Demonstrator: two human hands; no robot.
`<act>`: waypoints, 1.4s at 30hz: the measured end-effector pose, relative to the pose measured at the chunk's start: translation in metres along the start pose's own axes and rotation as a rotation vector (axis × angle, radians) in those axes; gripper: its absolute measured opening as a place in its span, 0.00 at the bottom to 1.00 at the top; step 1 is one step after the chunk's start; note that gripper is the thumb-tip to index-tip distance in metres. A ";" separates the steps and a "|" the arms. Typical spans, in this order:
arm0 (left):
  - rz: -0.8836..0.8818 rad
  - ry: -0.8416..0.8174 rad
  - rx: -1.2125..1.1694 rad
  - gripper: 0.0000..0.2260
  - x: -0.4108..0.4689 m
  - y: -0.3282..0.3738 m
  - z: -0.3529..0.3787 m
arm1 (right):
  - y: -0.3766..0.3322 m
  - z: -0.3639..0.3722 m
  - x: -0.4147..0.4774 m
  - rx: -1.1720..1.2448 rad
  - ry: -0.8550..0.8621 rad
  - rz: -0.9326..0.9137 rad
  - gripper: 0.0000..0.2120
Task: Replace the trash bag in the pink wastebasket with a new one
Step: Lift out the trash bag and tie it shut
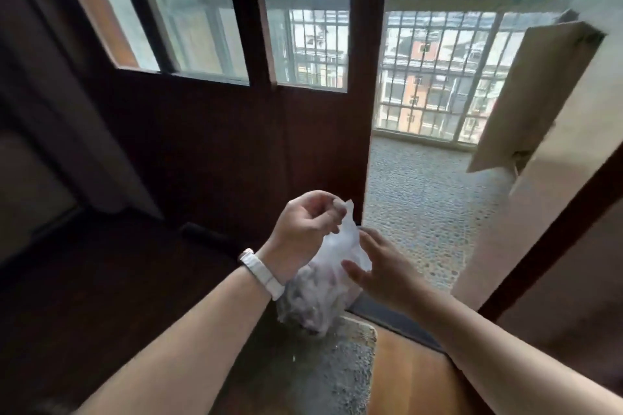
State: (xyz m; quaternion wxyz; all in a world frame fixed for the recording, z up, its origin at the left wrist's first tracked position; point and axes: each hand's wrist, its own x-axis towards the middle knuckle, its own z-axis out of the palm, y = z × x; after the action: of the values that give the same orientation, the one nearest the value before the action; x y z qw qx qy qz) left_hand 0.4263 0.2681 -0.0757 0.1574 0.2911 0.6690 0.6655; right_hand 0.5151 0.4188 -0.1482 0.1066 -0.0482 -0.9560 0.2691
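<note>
A full translucent white trash bag [317,300] hangs low in the middle of the view, just above a grey doormat. My left hand [306,226], with a white band on its wrist, pinches the gathered top of the bag from above. To the bag's right, my right hand [381,266] has its fingers spread and touches the side of the bag. The pink wastebasket is not in view.
A dark wooden door with glass panes [202,131] stands straight ahead. To its right an open doorway leads onto a pebble-floored balcony [424,199] with barred windows. A grey doormat [323,371] lies on the wooden floor below the bag. A pale wall [553,158] is at right.
</note>
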 end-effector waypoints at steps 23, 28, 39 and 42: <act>-0.113 0.714 -0.006 0.04 0.034 -0.035 -0.274 | -0.145 0.183 0.276 0.222 -0.370 -0.613 0.25; -0.103 0.805 0.092 0.03 0.074 -0.029 -0.325 | -0.174 0.198 0.353 0.268 -0.400 -0.718 0.23; -0.076 1.075 0.151 0.04 0.070 -0.022 -0.436 | -0.276 0.259 0.445 0.308 -0.461 -0.911 0.26; -0.074 1.129 0.154 0.04 0.055 -0.027 -0.474 | -0.311 0.287 0.456 0.316 -0.489 -0.918 0.27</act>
State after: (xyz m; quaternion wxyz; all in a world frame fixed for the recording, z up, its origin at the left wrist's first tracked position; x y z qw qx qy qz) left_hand 0.0950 -0.0759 -0.0617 -0.2229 -0.1230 0.7056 0.6613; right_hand -0.0053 0.0779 -0.1425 -0.0064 0.4550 -0.8236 0.3386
